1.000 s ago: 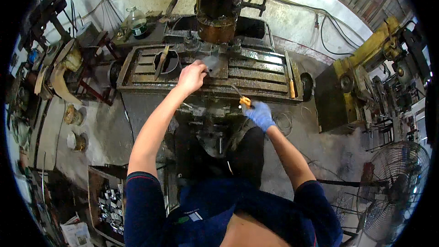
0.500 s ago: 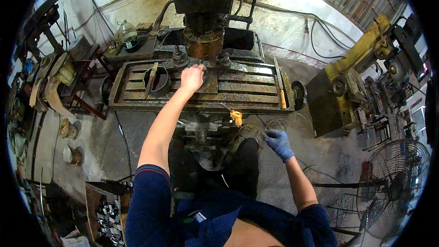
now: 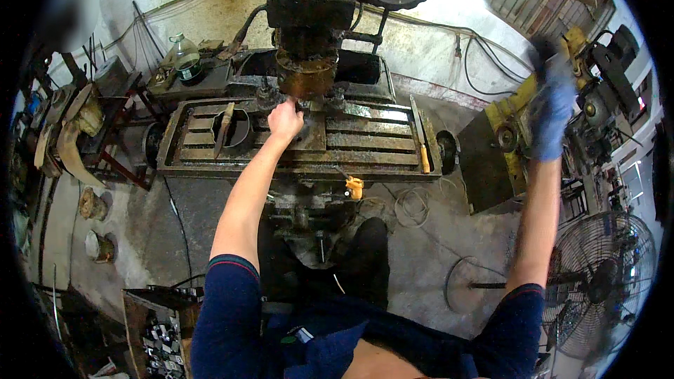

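Note:
My bare left hand reaches over the slotted machine table, just below the spindle head of a milling machine. Its fingers are closed; what they hold, if anything, is hidden. My right hand, in a blue glove, is raised far to the right in front of a yellow-and-dark machine. Motion smears its fingers, and I cannot tell whether the dark shape above them is held. On the table, left of my left hand, stands a round dark pot with a wooden-handled brush across it.
A long tool with an orange handle lies at the table's right end. A yellow air gun hangs at the front edge. A fan stands at right, a box of metal pieces at lower left. A hose coils on the floor.
My right hand has swung from low beside the table's front up and out to the right. My left hand stays below the spindle, still closed. The whole view has shifted slightly.

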Available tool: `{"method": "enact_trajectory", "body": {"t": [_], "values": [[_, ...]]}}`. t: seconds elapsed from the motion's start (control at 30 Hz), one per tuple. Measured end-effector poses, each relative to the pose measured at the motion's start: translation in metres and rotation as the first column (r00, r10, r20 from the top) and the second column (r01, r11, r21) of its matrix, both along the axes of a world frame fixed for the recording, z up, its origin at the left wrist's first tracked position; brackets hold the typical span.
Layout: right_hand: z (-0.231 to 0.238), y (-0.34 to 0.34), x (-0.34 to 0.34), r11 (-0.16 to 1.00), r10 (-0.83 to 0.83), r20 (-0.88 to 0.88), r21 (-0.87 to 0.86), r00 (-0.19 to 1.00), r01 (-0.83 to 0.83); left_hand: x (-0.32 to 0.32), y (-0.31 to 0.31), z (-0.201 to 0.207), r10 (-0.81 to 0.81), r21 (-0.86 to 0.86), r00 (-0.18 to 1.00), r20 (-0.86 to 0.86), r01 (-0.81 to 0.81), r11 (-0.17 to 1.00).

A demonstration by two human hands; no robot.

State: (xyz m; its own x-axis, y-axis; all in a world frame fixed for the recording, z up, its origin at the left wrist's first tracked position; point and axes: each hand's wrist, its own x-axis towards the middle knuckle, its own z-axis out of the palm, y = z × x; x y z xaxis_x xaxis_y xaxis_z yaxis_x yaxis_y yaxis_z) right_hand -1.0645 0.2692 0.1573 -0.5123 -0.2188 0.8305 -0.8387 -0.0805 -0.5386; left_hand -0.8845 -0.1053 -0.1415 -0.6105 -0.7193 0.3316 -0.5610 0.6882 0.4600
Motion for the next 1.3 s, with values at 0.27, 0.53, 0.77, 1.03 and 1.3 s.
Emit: {"method": "enact_trajectory", "body": {"t": [0.27, 0.53, 0.77, 1.03, 1.3], "values": [[0.083, -0.005, 0.044, 0.996, 0.040, -0.318, -0.067, 0.947, -0.064, -0.012, -0.004, 0.013, -0.047, 0.162, 0.994, 0.096, 0.030, 0.986], [-0.046, -0.002, 0.079, 0.938, 0.239, -0.180, -0.212, 0.954, -0.275, -0.001, -0.011, 0.000, 0.004, 0.097, 1.000, 0.001, -0.004, 0.995], [-0.050, -0.018, 0.095, 0.952, 0.217, -0.172, -0.183, 0.961, -0.247, 0.003, -0.011, 0.001, 0.048, 0.069, 0.999, 0.021, -0.050, 0.996], [-0.072, -0.019, 0.092, 0.860, 0.396, -0.149, -0.287, 0.906, -0.422, 0.005, -0.013, 0.000, 0.013, 0.102, 1.000, -0.024, -0.011, 0.995], [-0.085, -0.020, 0.096, 0.871, 0.373, -0.181, -0.271, 0.910, -0.411, 0.073, 0.004, 0.017, -0.212, 0.298, 0.939, -0.272, 0.292, 0.909]]}}
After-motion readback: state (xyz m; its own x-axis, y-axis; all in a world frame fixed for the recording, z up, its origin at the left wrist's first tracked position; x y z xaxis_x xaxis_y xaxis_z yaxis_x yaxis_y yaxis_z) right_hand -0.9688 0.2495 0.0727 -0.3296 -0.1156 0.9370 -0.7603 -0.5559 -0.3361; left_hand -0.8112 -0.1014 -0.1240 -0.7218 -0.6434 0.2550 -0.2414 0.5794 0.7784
